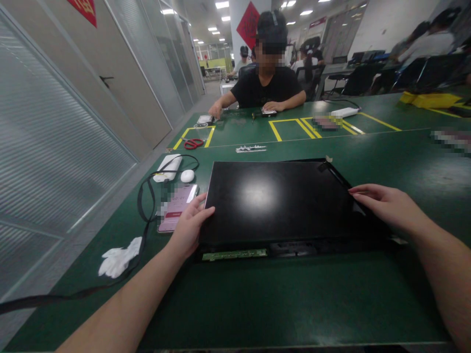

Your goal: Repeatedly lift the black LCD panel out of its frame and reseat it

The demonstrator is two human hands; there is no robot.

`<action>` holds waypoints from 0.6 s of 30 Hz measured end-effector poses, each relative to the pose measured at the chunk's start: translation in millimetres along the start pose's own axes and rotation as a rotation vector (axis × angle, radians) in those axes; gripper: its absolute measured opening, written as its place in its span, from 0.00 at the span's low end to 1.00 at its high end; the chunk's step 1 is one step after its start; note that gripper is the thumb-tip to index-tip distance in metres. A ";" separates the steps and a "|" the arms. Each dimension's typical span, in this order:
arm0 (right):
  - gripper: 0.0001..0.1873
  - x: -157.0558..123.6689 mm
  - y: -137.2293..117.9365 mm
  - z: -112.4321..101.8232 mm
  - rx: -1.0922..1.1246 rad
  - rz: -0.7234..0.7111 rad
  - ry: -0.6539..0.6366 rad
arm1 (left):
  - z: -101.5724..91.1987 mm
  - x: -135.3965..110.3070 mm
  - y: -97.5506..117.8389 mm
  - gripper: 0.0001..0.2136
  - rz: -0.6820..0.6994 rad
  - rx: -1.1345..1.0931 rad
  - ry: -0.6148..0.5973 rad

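Observation:
A black flat display panel (265,201) lies at a slight skew in a shallow black frame (338,177) on the table in front of me. A green circuit board strip (234,255) shows along the near edge. My left hand (191,220) grips the panel's left edge, thumb on top and fingers at the side and below. At the right side, my right hand (382,203) pinches the black frame's edge between thumb and fingers. Whether those fingertips also touch the panel, I cannot tell.
Left of the panel lie a phone (178,208), a white earbud case (187,176), a white power bank (168,167), a black strap (142,245) and crumpled white gloves (120,257). Beyond are red-handled scissors (193,143) and small white strips (250,149). A person (270,90) sits opposite.

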State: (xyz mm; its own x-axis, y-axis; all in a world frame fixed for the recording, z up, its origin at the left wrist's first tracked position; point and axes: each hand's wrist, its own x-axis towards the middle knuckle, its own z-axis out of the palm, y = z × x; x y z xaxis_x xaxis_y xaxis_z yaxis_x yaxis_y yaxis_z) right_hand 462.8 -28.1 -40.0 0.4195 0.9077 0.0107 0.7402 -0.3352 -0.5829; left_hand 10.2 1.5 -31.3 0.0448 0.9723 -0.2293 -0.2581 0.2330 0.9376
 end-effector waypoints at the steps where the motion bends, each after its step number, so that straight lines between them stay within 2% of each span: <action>1: 0.25 -0.1 -0.2 -0.2 -0.008 -0.007 0.002 | -0.7 -0.1 -0.6 0.29 0.006 0.007 -0.016; 5: 0.25 1.3 1.9 -1.0 -0.055 -0.018 -0.003 | -3.6 0.6 -2.5 0.35 0.011 0.024 -0.049; 18: 0.23 0.9 1.8 0.7 -0.057 -0.001 -0.011 | -6.1 1.7 -2.7 0.36 -0.006 0.019 -0.077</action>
State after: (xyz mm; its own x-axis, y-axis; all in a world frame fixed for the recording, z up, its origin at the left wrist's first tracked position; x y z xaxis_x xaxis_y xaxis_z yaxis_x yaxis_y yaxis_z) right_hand 464.2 -27.7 -41.5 0.4133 0.9106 0.0022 0.7694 -0.3479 -0.5357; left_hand 5.1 2.4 -35.9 0.1205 0.9691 -0.2153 -0.2387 0.2388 0.9413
